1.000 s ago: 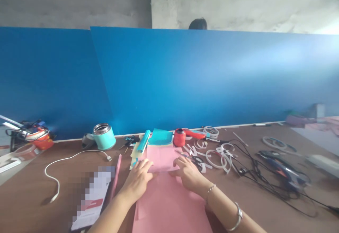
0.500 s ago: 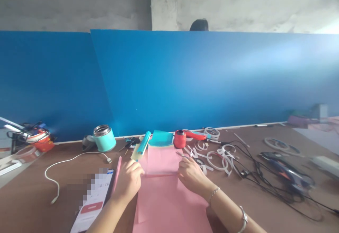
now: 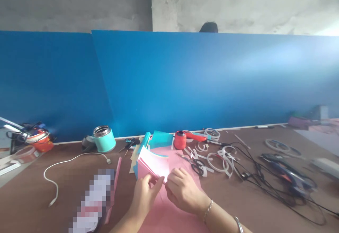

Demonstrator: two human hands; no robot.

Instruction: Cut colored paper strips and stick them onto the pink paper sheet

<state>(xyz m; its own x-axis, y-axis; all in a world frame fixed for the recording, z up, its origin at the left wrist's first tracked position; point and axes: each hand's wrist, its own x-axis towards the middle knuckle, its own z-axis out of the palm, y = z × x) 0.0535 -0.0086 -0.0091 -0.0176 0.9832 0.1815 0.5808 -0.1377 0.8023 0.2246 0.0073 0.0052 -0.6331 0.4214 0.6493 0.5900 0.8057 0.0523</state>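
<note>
Over the middle of the desk, my left hand [image 3: 145, 196] pinches the near edge of a pink paper [image 3: 156, 164], thumb on top. The paper is lifted and curves up toward the far side, its upper face pale in the light, with layers showing along its left edge. My right hand [image 3: 185, 190] is closed on the same edge, its fingers curled close to my left thumb; the fingertips are partly hidden. Beneath both hands lies a larger pink sheet [image 3: 172, 217]. Scissors [image 3: 197, 166] with dark handles rest just beyond my right hand.
Behind the paper are a teal sheet [image 3: 161, 139] and a red spool [image 3: 180, 140]. Curled white strips [image 3: 218, 160] and black cables [image 3: 258, 176] spread rightward. On the left are a turquoise cup [image 3: 104, 141], a phone [image 3: 91, 204] and a white cable [image 3: 57, 181]. A blue partition [image 3: 185, 84] stands behind.
Both hands have come together and nearer to me, raising the pink paper that lay flat between them. The scissors, partly covered by my right hand before, now show more fully.
</note>
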